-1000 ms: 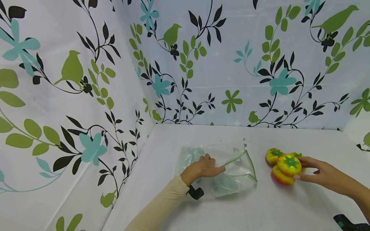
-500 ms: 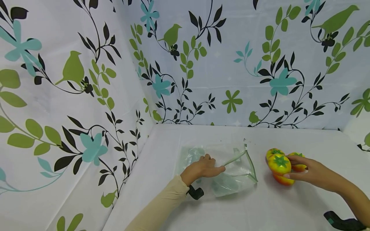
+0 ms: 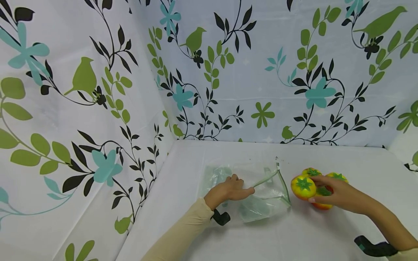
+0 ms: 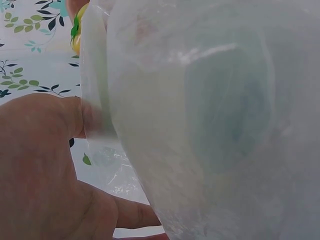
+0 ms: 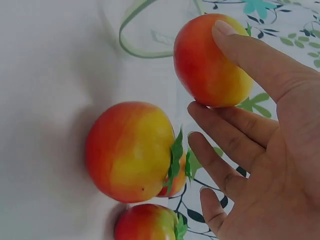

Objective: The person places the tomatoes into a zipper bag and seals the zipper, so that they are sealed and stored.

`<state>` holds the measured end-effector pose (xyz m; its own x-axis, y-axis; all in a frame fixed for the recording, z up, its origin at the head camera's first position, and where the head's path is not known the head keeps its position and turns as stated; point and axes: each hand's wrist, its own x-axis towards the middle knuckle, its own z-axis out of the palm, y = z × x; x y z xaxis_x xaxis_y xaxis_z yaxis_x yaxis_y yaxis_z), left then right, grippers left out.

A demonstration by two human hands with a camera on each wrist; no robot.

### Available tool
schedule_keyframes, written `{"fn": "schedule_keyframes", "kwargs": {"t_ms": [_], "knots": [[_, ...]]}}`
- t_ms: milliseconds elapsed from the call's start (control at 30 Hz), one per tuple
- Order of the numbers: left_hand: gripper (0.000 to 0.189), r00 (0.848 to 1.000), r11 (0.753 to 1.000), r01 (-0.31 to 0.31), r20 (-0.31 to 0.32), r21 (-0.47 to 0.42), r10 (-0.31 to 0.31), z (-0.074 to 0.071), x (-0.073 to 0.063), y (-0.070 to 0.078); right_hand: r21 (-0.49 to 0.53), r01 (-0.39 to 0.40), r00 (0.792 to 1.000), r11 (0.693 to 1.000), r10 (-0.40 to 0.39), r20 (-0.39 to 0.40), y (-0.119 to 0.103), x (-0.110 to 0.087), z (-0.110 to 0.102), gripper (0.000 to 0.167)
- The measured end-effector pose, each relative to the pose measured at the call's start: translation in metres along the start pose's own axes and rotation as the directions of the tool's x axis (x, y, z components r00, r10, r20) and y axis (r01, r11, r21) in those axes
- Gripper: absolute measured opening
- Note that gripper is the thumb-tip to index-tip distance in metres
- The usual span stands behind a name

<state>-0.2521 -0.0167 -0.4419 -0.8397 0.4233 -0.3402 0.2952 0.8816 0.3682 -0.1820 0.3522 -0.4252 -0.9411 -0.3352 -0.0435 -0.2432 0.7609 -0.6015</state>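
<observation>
A clear zip-top plastic bag (image 3: 266, 212) with a pale green edge lies mid-table, its mouth raised and facing right. My left hand (image 3: 228, 190) grips the bag by its mouth, the thumb against the edge; the film fills most of the left wrist view. With thumb and fingertips, my right hand (image 3: 341, 195) pinches a yellow-and-red tomato (image 5: 207, 62) with a green leafy top, held up from the table just right of the bag's mouth. Behind and under that hand are more tomatoes, one at the back (image 3: 311, 171), another tomato (image 3: 337, 176) to the right, and a partly covered tomato (image 3: 323, 207) in front.
The table (image 3: 294, 235) has a white cover. Patterned cloth walls (image 3: 228, 108) with birds and leaves rise at the back and left. A black wrist mount (image 3: 375, 247) sits on the right forearm, with a similar black mount (image 3: 221, 217) on the left.
My right hand has lifted a tomato off the group and carried it left toward the bag's mouth. The left hand and the bag have stayed in place.
</observation>
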Motion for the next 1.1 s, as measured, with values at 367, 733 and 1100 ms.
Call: {"fn": "schedule_keyframes", "kwargs": {"t_ms": [367, 733, 1100], "knots": [[0.083, 1.0, 0.999, 0.023, 0.015, 0.034, -0.024, 0.009, 0.016, -0.006, -0.016, 0.036, 0.999, 0.999, -0.036, -0.004, -0.009, 0.012, 0.013, 0.073], [0.082, 1.0, 1.0, 0.002, 0.02, 0.024, -0.003, 0.002, 0.006, -0.004, -0.079, 0.067, 0.998, 0.995, -0.069, -0.016, -0.017, 0.025, 0.024, 0.073], [0.084, 1.0, 1.0, -0.01, 0.014, 0.015, 0.009, 0.0, 0.001, -0.003, -0.062, 0.071, 0.997, 0.996, -0.071, 0.011, -0.023, 0.033, 0.033, 0.072]]}}
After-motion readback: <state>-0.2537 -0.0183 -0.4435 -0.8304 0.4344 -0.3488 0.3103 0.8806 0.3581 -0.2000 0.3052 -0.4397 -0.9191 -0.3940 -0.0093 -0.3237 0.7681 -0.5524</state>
